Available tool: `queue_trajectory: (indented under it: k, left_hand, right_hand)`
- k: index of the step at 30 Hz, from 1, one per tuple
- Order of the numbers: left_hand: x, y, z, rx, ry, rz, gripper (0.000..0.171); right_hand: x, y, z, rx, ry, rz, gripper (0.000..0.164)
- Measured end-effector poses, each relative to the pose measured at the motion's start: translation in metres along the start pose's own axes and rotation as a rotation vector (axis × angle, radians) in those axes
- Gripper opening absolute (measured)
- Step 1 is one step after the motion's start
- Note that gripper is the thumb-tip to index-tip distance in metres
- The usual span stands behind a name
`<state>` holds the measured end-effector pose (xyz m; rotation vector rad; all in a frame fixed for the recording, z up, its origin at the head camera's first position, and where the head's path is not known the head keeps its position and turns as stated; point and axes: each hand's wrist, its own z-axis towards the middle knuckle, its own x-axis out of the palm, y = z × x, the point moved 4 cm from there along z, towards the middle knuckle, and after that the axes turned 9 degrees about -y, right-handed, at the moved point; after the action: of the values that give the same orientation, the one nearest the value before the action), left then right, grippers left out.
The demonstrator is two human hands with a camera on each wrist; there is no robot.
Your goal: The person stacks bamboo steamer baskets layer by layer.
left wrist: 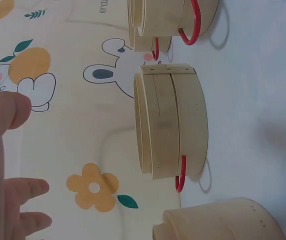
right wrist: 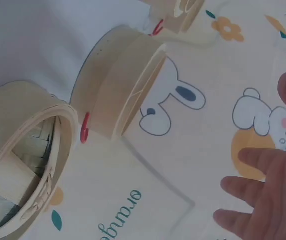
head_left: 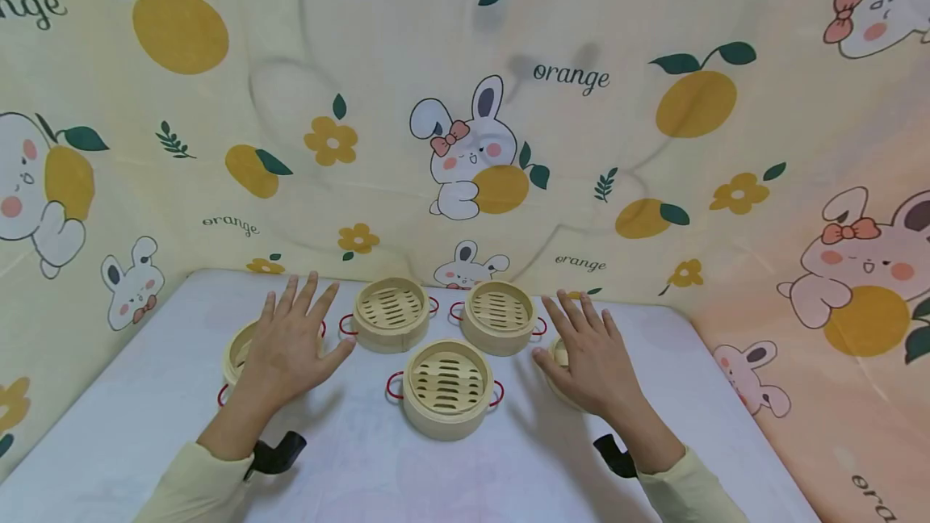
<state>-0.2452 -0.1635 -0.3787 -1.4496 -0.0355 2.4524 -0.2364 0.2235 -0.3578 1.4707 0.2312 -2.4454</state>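
Note:
My left hand (head_left: 291, 353) is held palm down with fingers spread, over a round bamboo steamer (head_left: 238, 352) that it partly hides. On the other side my right hand (head_left: 594, 353) spreads its fingers above another round bamboo piece (head_left: 561, 355), mostly covered by it. The right wrist view shows that piece's woven surface (right wrist: 37, 145) with a flat strip across it. Between the hands stand three steamers with slatted tops and red handles: the back left one (head_left: 392, 315), the back right one (head_left: 499, 317) and the front one (head_left: 446, 390). Neither hand holds anything.
The steamers stand on a white tabletop (head_left: 378, 474). Behind it hangs a cloth backdrop (head_left: 378, 47) printed with rabbits and oranges, which continues along both sides. A black strap piece (head_left: 279, 454) sits at the left wrist, and a similar one (head_left: 614, 456) at the right.

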Motion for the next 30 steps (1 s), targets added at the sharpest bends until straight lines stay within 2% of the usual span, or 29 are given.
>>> queue_trajectory:
  k: [5, 13, 19, 23, 30]
  left_hand:
    - [-0.001, -0.001, -0.001, 0.002, 0.002, 0.003, 0.079]
    - [-0.005, 0.002, -0.003, 0.016, 0.004, 0.023, 0.079]
    - [-0.008, 0.002, -0.007, 0.068, -0.014, 0.036, 0.079]
    - [-0.007, 0.004, -0.009, 0.095, -0.053, 0.014, 0.073]
    - [-0.005, 0.011, -0.013, 0.092, -0.069, -0.002, 0.06]
  right_hand:
    - [0.0, 0.001, 0.0, -0.017, -0.01, 0.034, 0.075]
    - [-0.001, -0.001, 0.001, -0.037, -0.086, 0.149, 0.074]
    - [0.003, -0.004, -0.003, 0.026, -0.02, 0.283, 0.069]
    - [0.005, -0.004, -0.007, 0.07, 0.017, 0.357, 0.068]
    - [0.012, -0.001, -0.012, 0.073, 0.032, 0.418, 0.068]
